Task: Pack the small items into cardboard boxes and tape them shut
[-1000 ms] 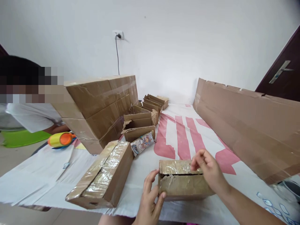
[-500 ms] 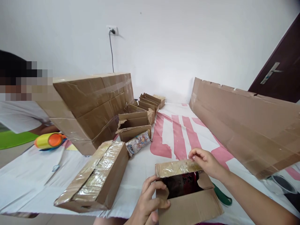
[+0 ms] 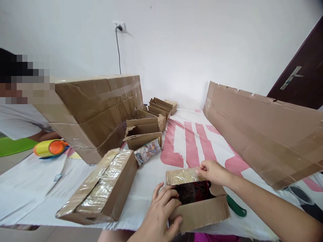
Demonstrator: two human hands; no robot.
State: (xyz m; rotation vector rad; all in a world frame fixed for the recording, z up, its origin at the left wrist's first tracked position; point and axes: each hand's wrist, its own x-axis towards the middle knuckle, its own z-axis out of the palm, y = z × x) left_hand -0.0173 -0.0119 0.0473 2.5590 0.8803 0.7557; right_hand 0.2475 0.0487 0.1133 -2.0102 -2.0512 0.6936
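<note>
Right in front of me, a small cardboard box (image 3: 202, 215) lies with its top open. Inside it I see a dark red and black package (image 3: 193, 193) with printed characters, partly hidden. My left hand (image 3: 161, 211) is curled over the box's left end, thumb on the near side and fingers at the inner edge. The far flap (image 3: 180, 176), covered in shiny clear tape, is pinched between the fingertips of my right hand (image 3: 212, 171). A green handle-like object (image 3: 236, 205) pokes out on the box's right.
A taped, closed carton (image 3: 98, 188) lies to the left, beside a printed wrapper (image 3: 148, 151). Several open cartons (image 3: 143, 129) run toward the wall along a stack of boxes (image 3: 101, 107). A cardboard panel (image 3: 257, 131) stands right. Another person (image 3: 20, 117) sits at far left.
My right hand has moved left along the far flap and closed on it. The near side of the box has tipped up, and my left hand has shifted with it.
</note>
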